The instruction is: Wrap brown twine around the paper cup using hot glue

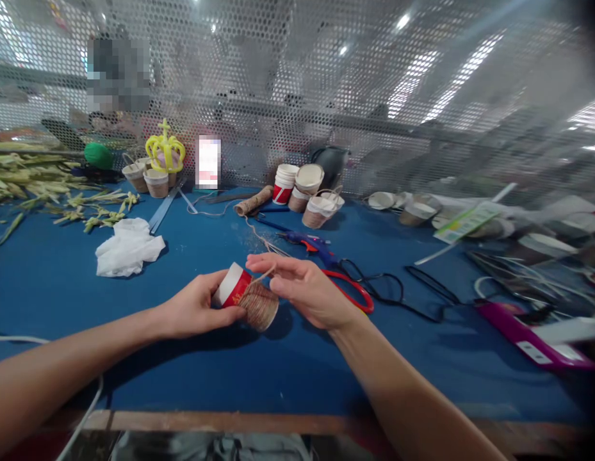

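A red and white paper cup point(234, 285), its lower part wound with brown twine point(259, 306), lies tilted above the table with its base toward the right. My left hand point(201, 304) is closed around the white rim end. At the cup's other side, my right hand point(301, 288) pinches a loose strand of the twine between thumb and fingers. That strand runs back to a twine roll point(255, 201) lying farther off. Just beyond my right hand rest a blue glue gun point(312, 243) and red-handled scissors point(362, 296).
Twine-wrapped cups point(318, 211) stand at the back by a perforated metal screen point(259, 77). White tissue point(129, 248), dried husks point(32, 176) and a yellow crown point(165, 150) are leftward. Black cable point(398, 282) and a purple power strip point(522, 336) lie rightward on the blue table point(191, 371).
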